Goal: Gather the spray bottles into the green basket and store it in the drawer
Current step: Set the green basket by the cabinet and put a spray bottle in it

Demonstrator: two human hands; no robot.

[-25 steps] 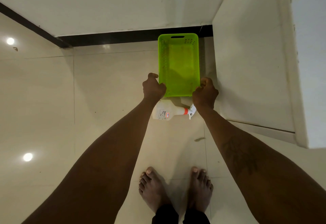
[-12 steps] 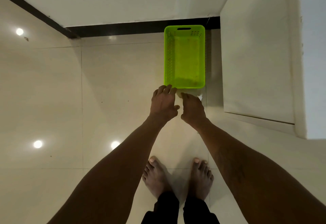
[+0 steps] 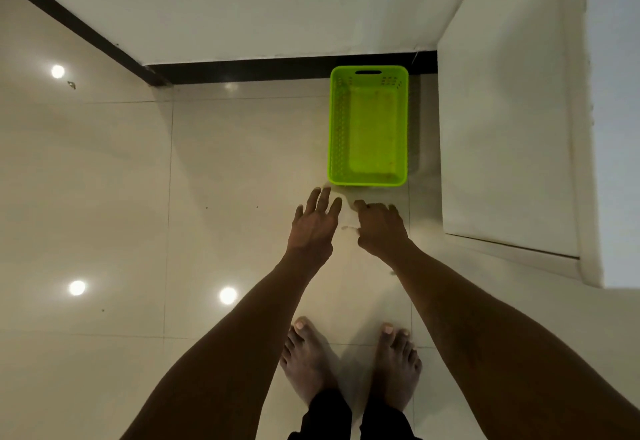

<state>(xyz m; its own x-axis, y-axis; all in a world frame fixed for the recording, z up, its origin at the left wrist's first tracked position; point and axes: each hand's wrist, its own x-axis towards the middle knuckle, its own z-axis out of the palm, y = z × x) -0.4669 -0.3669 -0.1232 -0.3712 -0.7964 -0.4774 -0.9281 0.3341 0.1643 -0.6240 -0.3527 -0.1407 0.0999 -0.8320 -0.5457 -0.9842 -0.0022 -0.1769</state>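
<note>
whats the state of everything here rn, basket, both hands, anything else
green basket: upright on the floor, empty, neither hand touching it
left hand: open, fingers spread, just short of the basket's near rim
right hand: fingers curled downward; cannot tell if its grip holds anything
spray bottle: only a pale blur between the hands, mostly hidden, not in the basket

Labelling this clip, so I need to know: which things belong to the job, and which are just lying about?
Job: green basket, empty; left hand; right hand; pale thing between the hands, mostly hidden, perhaps a spray bottle.
Lying about: white cabinet; black skirting; bare feet.
</note>
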